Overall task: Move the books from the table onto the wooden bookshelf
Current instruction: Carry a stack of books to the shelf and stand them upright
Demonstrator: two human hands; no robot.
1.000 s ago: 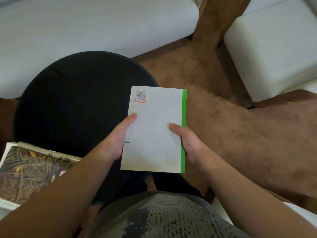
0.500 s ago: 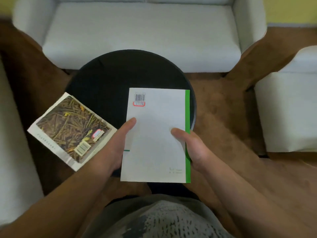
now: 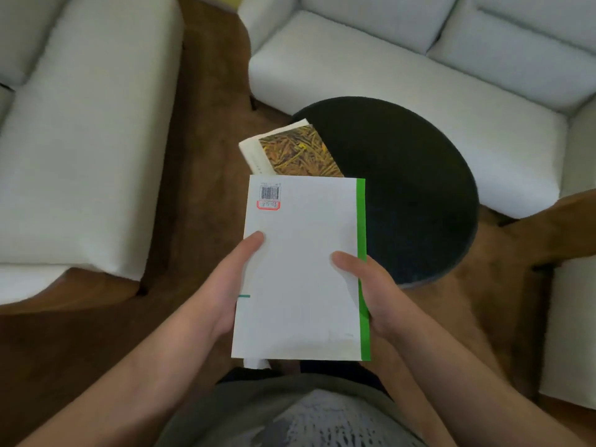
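Note:
I hold a white book (image 3: pixel 303 269) with a green spine strip and a barcode, back cover up, in front of my body. My left hand (image 3: pixel 225 291) grips its left edge with the thumb on the cover. My right hand (image 3: pixel 371 288) grips the green right edge, thumb on top. Behind it, a second book (image 3: pixel 296 153) with a brown straw-patterned cover lies on the left edge of the round black table (image 3: pixel 412 195), overhanging it; its near part is hidden by the white book. No wooden bookshelf is in view.
A white sofa (image 3: pixel 403 69) stands behind the table, a white armchair (image 3: pixel 80 124) on the left, and another white seat (image 3: pixel 574 317) at the right edge. Brown carpet (image 3: pixel 193 221) runs between them.
The view has swung left: the table and patterned book shifted right and up in frame, and the left armchair came into view. Both hands keep the same grip on the white book.

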